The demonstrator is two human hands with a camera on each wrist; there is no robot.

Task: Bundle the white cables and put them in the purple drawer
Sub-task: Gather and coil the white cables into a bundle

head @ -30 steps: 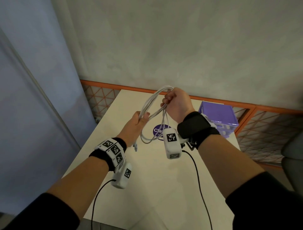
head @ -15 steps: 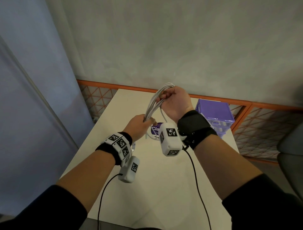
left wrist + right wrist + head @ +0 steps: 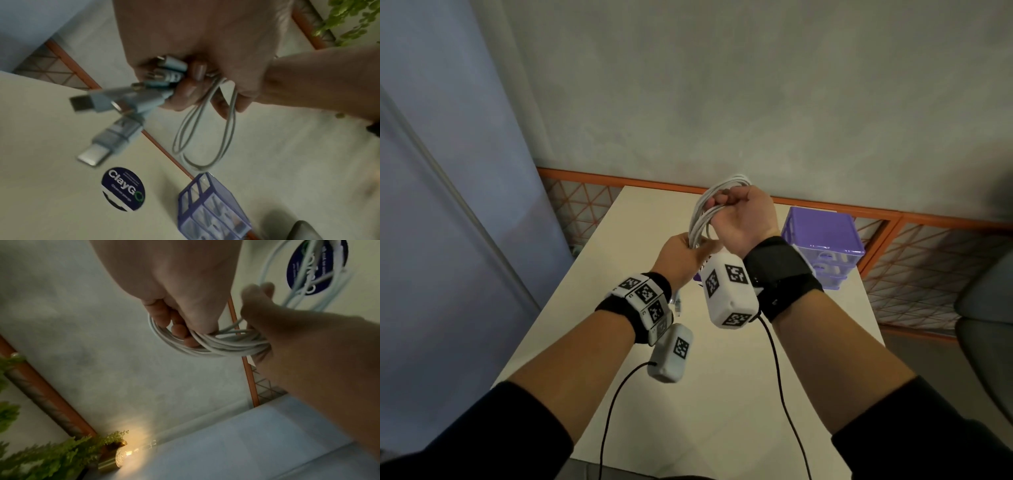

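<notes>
Both hands hold a looped bunch of white cables [image 3: 703, 214] above the cream table [image 3: 722, 377]. My right hand [image 3: 743, 222] grips the top of the loops, fingers curled round the strands [image 3: 207, 345]. Just below and to the left, my left hand [image 3: 681, 253] grips the lower part, with several plug ends [image 3: 115, 99] sticking out of its fist and a short loop [image 3: 205, 133] hanging beneath. The purple drawer unit [image 3: 823, 246] stands at the table's back right, its drawers closed.
A round dark-blue sticker [image 3: 123, 189] lies on the table under the hands. An orange railing with mesh [image 3: 928, 240] runs behind the table. A grey chair [image 3: 986, 325] stands at the right. A blue partition [image 3: 448, 205] is at the left.
The left hand rose toward the right hand, so the wide cable loop has drawn into a tight narrow bunch. Both hands came nearer to the camera.
</notes>
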